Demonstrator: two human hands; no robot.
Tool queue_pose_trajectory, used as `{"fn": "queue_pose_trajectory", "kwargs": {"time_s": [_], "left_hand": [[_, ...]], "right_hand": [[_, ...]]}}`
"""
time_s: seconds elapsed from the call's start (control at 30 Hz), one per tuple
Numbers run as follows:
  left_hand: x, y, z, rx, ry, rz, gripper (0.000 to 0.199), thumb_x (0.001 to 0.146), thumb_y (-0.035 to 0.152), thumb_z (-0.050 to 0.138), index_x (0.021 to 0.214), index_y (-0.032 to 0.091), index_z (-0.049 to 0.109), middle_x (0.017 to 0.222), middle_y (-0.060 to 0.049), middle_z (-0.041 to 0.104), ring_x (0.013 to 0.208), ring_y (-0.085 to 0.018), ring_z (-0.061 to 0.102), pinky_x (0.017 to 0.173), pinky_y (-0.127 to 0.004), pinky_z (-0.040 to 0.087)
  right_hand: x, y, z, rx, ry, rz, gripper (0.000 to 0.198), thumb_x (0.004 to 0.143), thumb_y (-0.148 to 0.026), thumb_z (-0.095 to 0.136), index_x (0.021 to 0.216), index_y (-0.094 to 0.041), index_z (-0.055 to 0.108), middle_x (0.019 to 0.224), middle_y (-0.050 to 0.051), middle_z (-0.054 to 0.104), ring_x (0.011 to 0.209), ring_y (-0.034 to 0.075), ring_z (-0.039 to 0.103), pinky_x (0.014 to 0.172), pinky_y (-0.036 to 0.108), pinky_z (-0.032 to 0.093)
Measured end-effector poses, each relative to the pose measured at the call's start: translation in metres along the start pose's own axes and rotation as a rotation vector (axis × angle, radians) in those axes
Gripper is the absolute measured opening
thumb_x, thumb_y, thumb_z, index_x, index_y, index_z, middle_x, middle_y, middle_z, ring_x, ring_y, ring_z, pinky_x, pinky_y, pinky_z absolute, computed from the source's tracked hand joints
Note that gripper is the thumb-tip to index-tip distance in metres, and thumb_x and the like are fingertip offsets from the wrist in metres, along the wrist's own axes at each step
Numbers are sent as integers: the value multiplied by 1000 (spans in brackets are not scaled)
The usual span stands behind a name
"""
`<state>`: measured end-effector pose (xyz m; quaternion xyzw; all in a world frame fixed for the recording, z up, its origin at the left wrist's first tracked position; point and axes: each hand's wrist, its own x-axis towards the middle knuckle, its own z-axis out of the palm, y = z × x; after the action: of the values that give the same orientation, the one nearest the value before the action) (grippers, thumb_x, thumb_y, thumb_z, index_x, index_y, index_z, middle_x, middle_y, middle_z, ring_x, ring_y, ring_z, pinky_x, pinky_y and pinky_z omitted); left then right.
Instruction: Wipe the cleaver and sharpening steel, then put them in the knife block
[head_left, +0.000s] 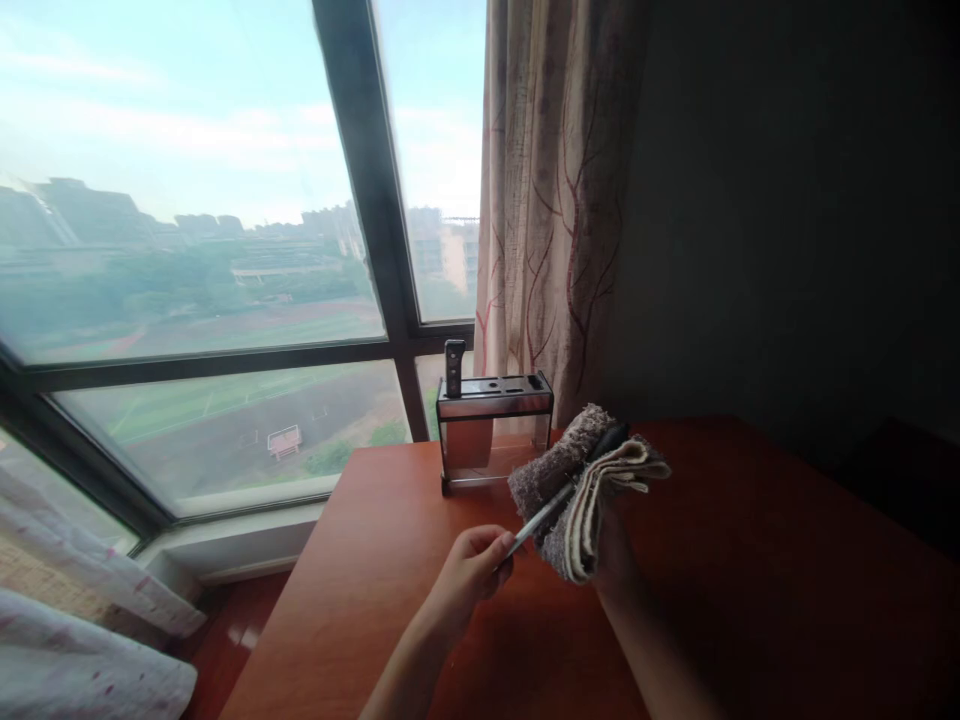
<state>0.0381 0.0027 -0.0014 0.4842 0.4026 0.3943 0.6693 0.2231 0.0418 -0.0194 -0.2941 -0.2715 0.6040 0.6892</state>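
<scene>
Over the wooden table, my left hand pinches the tip end of a knife between thumb and fingers. The knife's pale blade slants up to the right into a folded cloth, and its black handle shows at the far upper side. The thick cloth is grey and fluffy outside with pale layered edges, and it lies on both sides of the knife. My right hand supports the cloth from below and behind; its fingers are mostly hidden by the folds.
A knife block with clear sides stands at the table's back edge, one black-handled knife in its left slot. Behind are a tall window and a patterned curtain. The reddish table ends at the left above the floor.
</scene>
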Motion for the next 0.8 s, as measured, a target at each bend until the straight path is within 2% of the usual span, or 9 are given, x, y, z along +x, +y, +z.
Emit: {"fn": "queue_pose_trajectory", "kwargs": {"time_s": [0.1,0.23,0.4,0.57,0.67,0.8], "left_hand": [[3,-2,-5,227,134,171,36,81,48,57,75,13,64,50,3,46,45,-7,34,44,-20,23],[3,-1,-16,565,254,384,28,86,40,54,82,15,67,60,-1,55,56,-12,47,54,-23,36],[2,0,-21,712,354,523,22,87,34,52,93,17,64,77,-4,60,66,-15,52,60,-24,41],[3,0,-16,636,404,488,20,82,36,60,85,17,65,69,-2,60,61,-14,51,57,-24,39],[2,0,-13,534,352,441,24,83,38,58,85,16,68,64,-2,60,59,-14,52,57,-24,40],[2,1,-8,350,281,343,32,83,44,57,83,14,67,57,0,53,53,-11,43,49,-21,33]], "right_hand": [[-3,-2,5,86,27,40,32,71,-48,71,96,-27,69,98,1,73,92,23,68,81,38,55],[-2,-8,11,33,100,-104,48,65,-29,79,110,-32,63,102,-3,71,96,19,66,82,31,54],[-4,-10,15,-44,73,-164,58,59,-22,83,112,-30,62,98,-3,72,98,20,65,86,31,51],[-10,-11,18,-12,81,-129,55,57,-23,83,109,-28,63,97,-2,72,97,21,66,84,34,52],[-11,-13,20,-9,90,-102,51,56,-24,83,104,-27,65,99,-1,72,94,22,66,81,35,54],[-11,-16,19,13,56,-56,46,59,-26,80,103,-27,66,101,1,72,92,23,67,79,37,55]]}}
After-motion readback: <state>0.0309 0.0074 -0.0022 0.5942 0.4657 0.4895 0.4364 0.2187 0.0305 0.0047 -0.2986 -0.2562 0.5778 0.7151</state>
